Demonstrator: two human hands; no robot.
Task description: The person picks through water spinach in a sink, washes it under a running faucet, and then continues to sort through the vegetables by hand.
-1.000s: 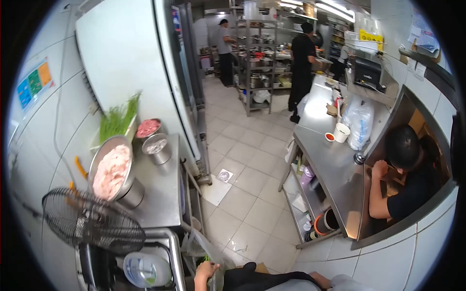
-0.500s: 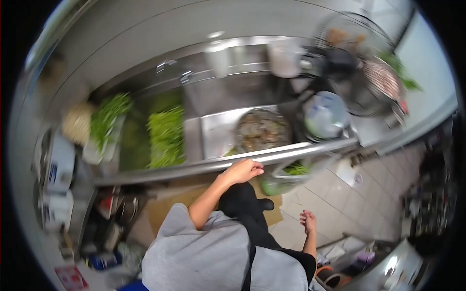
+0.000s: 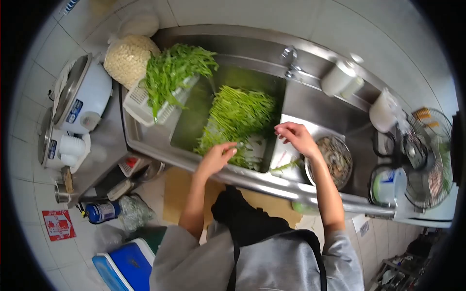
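Note:
My left hand (image 3: 218,157) hovers at the front edge of the left sink basin, over the near end of a pile of long green vegetable stems (image 3: 242,109). Its fingers are loosely bent, with a small gap to the thumb, and no held item shows. Close to the divider between the basins is my right hand (image 3: 297,137), its fingers curled but apart, holding nothing visible. The stems lie in water in the left basin (image 3: 182,128). To the right, a round metal bowl (image 3: 350,167) of what looks like shellfish sits below my right forearm. A loose green piece (image 3: 286,166) lies beside it.
Leafy greens (image 3: 174,72) fill a white plastic basket (image 3: 138,104) on the left, by a bag of pale pieces (image 3: 128,58). A faucet (image 3: 290,60) stands behind the basins. Rice cookers (image 3: 82,106) are at far left, a wire basket (image 3: 432,186) at far right.
My view has turned left. My left hand has come over the left basin's front edge, and my right hand has risen from beside my body to the divider.

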